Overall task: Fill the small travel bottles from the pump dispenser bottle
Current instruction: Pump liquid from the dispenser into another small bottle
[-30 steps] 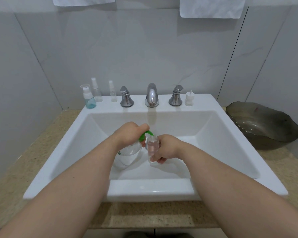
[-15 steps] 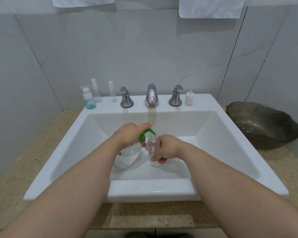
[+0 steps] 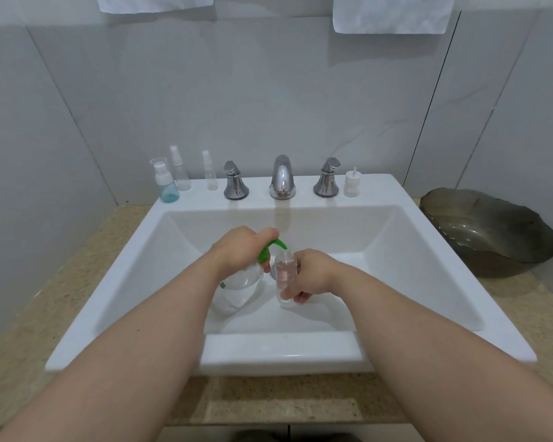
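While right hand holds it, travel bottle pinkish.

A sink is set in the counter, against the wall. Along its back ledge, from left to right, stand 3 small bottles, the left tap handle, the spout, the right tap handle and a loose pump top. A bowl sits on the counter to the right of the sink. 2 towels hang on the wall above.

In the basin, the pump dispenser bottle stands left of the travel bottle, its nozzle over that bottle's mouth. The left grip lies on the pump head; the right grip holds the travel bottle from the right. The drain lies between the 2 bottles.
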`<action>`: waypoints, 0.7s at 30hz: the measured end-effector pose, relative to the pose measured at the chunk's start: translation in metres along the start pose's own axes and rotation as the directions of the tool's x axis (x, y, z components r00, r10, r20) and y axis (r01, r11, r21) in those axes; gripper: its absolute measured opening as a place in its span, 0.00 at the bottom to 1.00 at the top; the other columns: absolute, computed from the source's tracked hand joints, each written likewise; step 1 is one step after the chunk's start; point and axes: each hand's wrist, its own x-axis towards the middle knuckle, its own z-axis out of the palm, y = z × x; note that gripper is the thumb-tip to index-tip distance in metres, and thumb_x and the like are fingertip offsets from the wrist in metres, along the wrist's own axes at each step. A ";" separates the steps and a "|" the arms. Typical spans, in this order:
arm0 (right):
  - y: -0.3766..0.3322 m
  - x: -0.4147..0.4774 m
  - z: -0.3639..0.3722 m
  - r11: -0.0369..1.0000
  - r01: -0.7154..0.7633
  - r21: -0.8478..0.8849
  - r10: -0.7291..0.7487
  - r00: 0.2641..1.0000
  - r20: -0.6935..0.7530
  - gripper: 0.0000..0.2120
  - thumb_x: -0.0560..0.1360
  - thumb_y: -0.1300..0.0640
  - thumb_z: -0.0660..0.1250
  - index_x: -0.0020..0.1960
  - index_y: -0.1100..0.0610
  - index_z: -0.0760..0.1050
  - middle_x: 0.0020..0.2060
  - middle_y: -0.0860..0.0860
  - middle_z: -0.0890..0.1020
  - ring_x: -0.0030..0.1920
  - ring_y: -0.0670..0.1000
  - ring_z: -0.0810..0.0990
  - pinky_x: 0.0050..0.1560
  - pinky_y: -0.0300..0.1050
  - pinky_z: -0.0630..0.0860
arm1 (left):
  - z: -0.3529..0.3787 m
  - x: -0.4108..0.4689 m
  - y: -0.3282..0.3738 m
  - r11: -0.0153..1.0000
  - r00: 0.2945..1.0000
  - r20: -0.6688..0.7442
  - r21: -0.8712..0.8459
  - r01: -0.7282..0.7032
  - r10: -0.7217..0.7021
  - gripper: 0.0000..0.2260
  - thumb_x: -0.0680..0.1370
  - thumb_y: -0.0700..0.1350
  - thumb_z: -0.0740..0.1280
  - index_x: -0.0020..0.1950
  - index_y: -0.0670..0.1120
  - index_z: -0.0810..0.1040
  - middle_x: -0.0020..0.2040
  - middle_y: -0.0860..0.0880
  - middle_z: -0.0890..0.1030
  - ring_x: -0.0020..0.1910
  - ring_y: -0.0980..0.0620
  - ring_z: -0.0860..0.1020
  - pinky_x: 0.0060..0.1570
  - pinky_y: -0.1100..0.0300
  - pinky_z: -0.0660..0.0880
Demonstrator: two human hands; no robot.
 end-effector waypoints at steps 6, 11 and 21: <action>0.000 0.000 0.000 1.000 0.008 -0.004 -0.008 1.000 0.000 0.16 0.68 0.65 0.80 0.54 0.59 0.79 0.47 0.60 0.86 0.36 0.53 0.86 0.50 0.54 0.86 | -0.001 -0.001 -0.001 1.000 1.000 0.001 0.013 -0.007 0.007 0.32 0.71 0.68 0.55 0.32 0.43 0.85 0.37 0.48 0.87 0.37 0.46 0.75 0.55 0.45 0.77; 0.000 -0.001 0.000 1.000 0.004 0.001 -0.004 1.000 0.000 0.17 0.68 0.65 0.80 0.53 0.60 0.79 0.44 0.58 0.85 0.37 0.54 0.86 0.51 0.55 0.85 | 0.000 -0.001 0.000 1.000 1.000 0.006 0.012 -0.009 0.009 0.31 0.72 0.66 0.55 0.33 0.41 0.84 0.36 0.49 0.87 0.37 0.47 0.75 0.55 0.46 0.77; 0.000 0.001 0.000 1.000 -0.004 0.003 0.004 1.000 0.007 0.18 0.67 0.65 0.80 0.55 0.61 0.79 0.43 0.59 0.85 0.36 0.55 0.85 0.51 0.57 0.85 | 0.001 0.000 0.002 1.000 1.000 0.012 0.019 -0.019 0.019 0.30 0.73 0.64 0.55 0.32 0.43 0.84 0.36 0.51 0.87 0.37 0.47 0.74 0.49 0.51 0.75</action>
